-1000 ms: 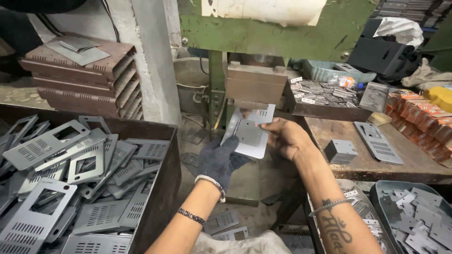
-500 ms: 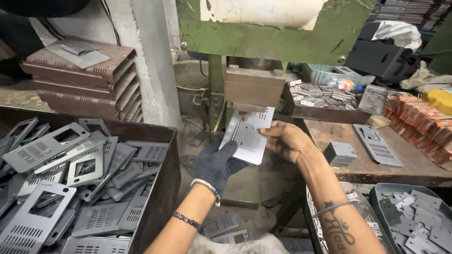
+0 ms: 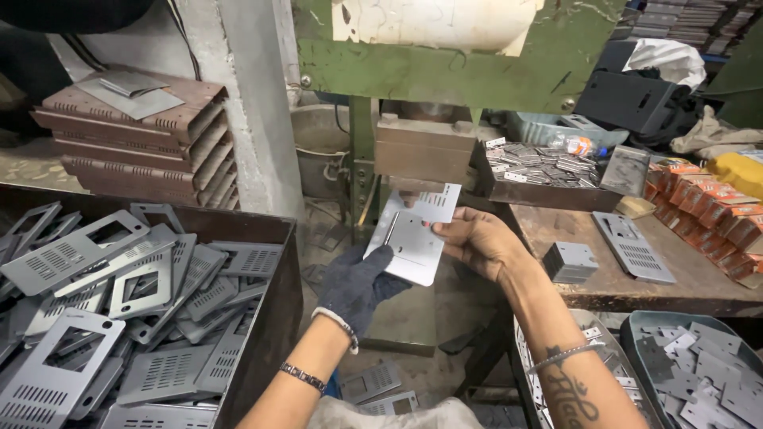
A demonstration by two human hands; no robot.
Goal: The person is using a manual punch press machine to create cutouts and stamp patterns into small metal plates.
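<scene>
while both hands grip it, metal plate (image 3: 413, 238) meets press (image 3: 425, 151).

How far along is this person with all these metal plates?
Hard to count. Both hands, gloved left hand and bare right hand, hold one metal plate under the press block. A bin of vented plates sits left; small pieces fill a right tray.

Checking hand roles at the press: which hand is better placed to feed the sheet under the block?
Right. The bare right hand grips the metal sheet at its edge nearest the press block; the gloved left hand only supports the lower corner.
</scene>
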